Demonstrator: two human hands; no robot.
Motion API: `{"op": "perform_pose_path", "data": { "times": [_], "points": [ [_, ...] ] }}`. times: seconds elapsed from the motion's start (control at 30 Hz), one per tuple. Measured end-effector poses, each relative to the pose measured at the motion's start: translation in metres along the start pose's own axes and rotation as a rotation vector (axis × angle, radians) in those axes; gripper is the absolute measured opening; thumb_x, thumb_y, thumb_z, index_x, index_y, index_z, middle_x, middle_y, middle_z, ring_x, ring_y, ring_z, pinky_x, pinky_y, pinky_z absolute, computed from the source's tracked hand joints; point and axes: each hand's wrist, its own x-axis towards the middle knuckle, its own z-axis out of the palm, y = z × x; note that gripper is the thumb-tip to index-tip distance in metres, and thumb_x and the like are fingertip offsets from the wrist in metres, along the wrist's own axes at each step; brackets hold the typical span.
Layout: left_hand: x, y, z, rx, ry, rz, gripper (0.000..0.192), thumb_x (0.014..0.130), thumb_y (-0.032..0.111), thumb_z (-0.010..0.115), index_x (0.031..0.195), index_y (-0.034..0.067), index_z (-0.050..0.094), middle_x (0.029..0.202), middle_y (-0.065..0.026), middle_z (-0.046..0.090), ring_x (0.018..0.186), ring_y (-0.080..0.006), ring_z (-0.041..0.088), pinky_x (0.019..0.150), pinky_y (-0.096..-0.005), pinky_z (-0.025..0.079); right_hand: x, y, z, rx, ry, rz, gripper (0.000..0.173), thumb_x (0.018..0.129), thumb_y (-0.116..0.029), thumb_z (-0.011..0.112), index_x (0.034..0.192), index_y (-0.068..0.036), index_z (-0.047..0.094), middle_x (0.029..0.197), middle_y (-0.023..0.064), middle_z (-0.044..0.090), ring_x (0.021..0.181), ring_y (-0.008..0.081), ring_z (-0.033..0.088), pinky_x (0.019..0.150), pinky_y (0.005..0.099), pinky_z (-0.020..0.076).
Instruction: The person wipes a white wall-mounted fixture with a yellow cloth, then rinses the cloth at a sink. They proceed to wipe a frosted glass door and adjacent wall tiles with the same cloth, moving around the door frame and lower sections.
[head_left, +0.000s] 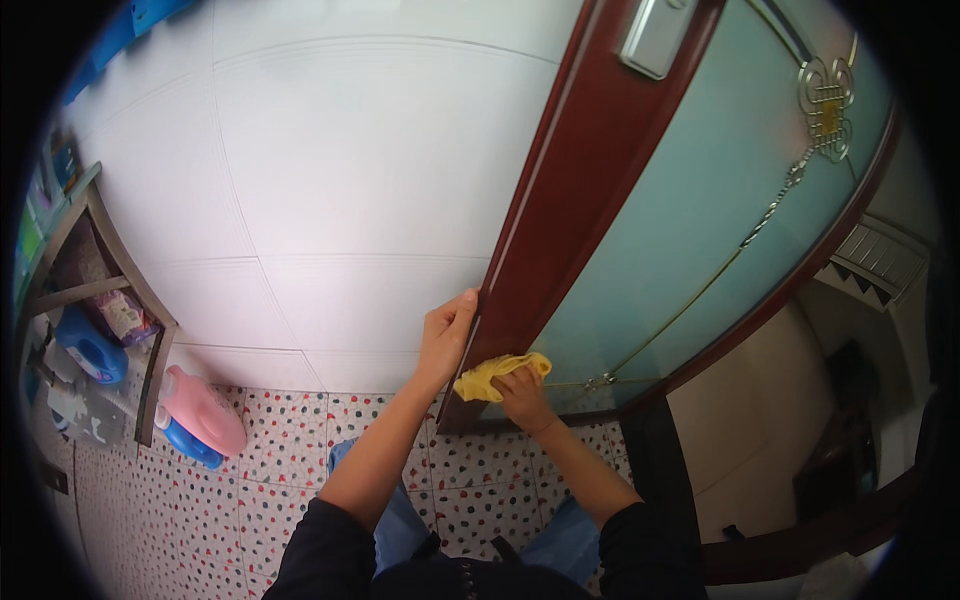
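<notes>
A door with a dark red frame (600, 165) and a frosted glass panel (652, 247) stands before me. My left hand (446, 337) holds the door's edge low down, its thumb up against the rim and its other fingers partly hidden. A yellow cloth (495, 376) is in my right hand (523, 397), pressed against the lower part of the frame beside the glass. Metal ornamental strips cross the glass, and a silver lock plate (657, 37) sits high on the frame.
At the left, a shelf unit (161, 352) holds a blue bottle (91, 346) and other containers. A pink bottle (206, 412) and another blue bottle (191, 444) stand by it on the speckled tile floor (285, 450). A white tiled wall (360, 172) lies behind the door; a dark threshold (660, 480) is at the right.
</notes>
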Motion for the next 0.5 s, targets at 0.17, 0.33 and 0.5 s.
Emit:
{"op": "perform_pose_path", "data": {
  "times": [0.17, 0.33, 0.5],
  "points": [
    [-0.008, -0.001, -0.004, 0.001, -0.043, 0.043, 0.044, 0.099, 0.031, 0.055, 0.121, -0.006, 0.061, 0.107, -0.0076, 0.067, 0.099, -0.0095, 0.057, 0.09, -0.0268, 0.046, 0.022, 0.018, -0.026, -0.055, 0.323, 0.158, 0.034, 0.077, -0.001, 0.061, 0.111, -0.005, 0.064, 0.119, 0.012, 0.052, 0.11, 0.031, 0.049, 0.099, 0.0457, 0.0385],
    [-0.017, -0.006, -0.013, 0.128, -0.089, 0.119, 0.035, 0.092, 0.03, 0.063, 0.113, 0.002, 0.066, 0.101, -0.0169, 0.069, 0.094, -0.0263, 0.065, 0.091, -0.0337, 0.047, 0.07, -0.001, -0.065, 0.058, 0.462, 0.562, 0.04, 0.084, 0.004, 0.052, 0.124, 0.003, 0.052, 0.131, 0.0223, 0.045, 0.118, 0.0376, 0.045, 0.103, 0.0444, 0.0354],
    [-0.017, -0.018, -0.02, 0.276, -0.145, 0.268, 0.038, 0.092, 0.035, 0.062, 0.112, 0.003, 0.067, 0.095, -0.0109, 0.072, 0.088, -0.022, 0.066, 0.099, -0.0396, 0.041, 0.039, -0.048, -0.048, 0.414, 0.424, 0.835, 0.042, 0.085, 0.004, 0.05, 0.127, 0.002, 0.044, 0.135, 0.0196, 0.04, 0.123, 0.0302, 0.042, 0.107, 0.0394, 0.0318]
  ]
}}
